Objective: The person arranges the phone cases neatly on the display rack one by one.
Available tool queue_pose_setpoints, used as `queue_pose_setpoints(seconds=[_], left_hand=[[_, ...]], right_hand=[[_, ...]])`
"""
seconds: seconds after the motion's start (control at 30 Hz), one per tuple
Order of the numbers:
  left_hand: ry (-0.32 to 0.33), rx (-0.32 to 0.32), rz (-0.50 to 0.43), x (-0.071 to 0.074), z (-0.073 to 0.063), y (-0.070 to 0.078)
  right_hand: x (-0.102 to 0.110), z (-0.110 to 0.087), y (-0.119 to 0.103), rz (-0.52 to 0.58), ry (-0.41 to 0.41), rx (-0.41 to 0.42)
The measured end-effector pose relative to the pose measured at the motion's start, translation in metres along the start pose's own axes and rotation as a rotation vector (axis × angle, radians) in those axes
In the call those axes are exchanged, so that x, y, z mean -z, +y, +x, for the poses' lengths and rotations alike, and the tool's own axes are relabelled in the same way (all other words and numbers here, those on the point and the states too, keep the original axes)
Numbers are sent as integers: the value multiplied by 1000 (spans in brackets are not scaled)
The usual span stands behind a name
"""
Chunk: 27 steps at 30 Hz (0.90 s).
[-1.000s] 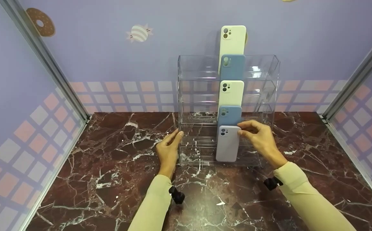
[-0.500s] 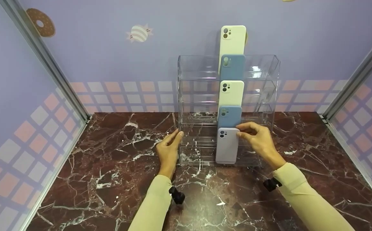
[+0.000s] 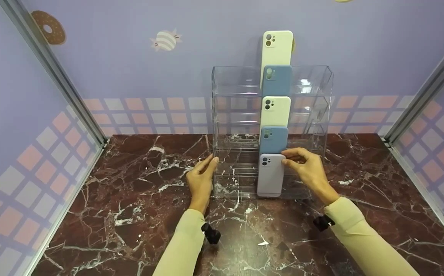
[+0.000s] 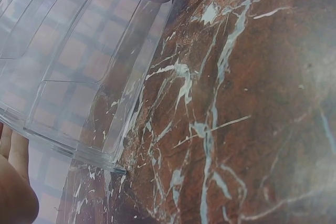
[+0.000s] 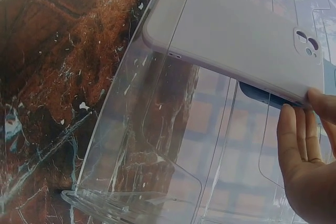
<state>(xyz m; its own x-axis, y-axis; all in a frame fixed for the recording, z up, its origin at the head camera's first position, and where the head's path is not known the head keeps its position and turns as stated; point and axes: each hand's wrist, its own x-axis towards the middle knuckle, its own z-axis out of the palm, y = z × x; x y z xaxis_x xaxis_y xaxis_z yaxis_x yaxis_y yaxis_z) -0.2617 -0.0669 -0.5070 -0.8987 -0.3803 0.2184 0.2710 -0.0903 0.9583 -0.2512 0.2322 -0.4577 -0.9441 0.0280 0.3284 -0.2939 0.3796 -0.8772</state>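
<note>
A clear tiered display rack (image 3: pixel 213 115) holds a column of phone cases, standing one before another. At the front, low in the rack, is a pale lilac phone case (image 3: pixel 271 176), leaning back. My right hand (image 3: pixel 310 168) pinches its upper right corner between thumb and fingers; the right wrist view shows the thumb on its back face (image 5: pixel 236 35) and the fingers at its edge. My left hand (image 3: pixel 200 182) touches the rack's left side with fairly straight fingers, seen against the outer wall in the left wrist view.
Behind the lilac case rise a blue case (image 3: pixel 274 138), a cream case (image 3: pixel 276 112), another blue case (image 3: pixel 278 81) and a cream case (image 3: pixel 277 51) at the top. The dark red marble table (image 3: pixel 137 214) is bounded by patterned panels (image 3: pixel 149 69) at the back and sides.
My right hand has lowered the lilac phone case a little into the front tier, still pinching its corner. The left hand has stayed at the rack's side.
</note>
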Motion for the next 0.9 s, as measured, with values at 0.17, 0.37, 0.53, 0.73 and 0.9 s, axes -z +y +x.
queue_pose_setpoints(seconds=[0.17, 0.37, 0.53, 0.73, 0.9], left_hand=[[-3, 4, 16, 2, 0, 0], [-11, -48, 57, 5, 0, 1], [-21, -72, 188, 10, 1, 7], [-61, -135, 368, 17, 3, 14], [-98, -304, 451, 24, 10, 22]], right_hand=[[-2, 0, -1, 9, 9, 14], [1, -3, -4, 2, 5, 18], [12, -8, -8, -21, 6, 57], [36, -17, -10, -124, 44, 106], [59, -23, -12, -239, 123, 169]])
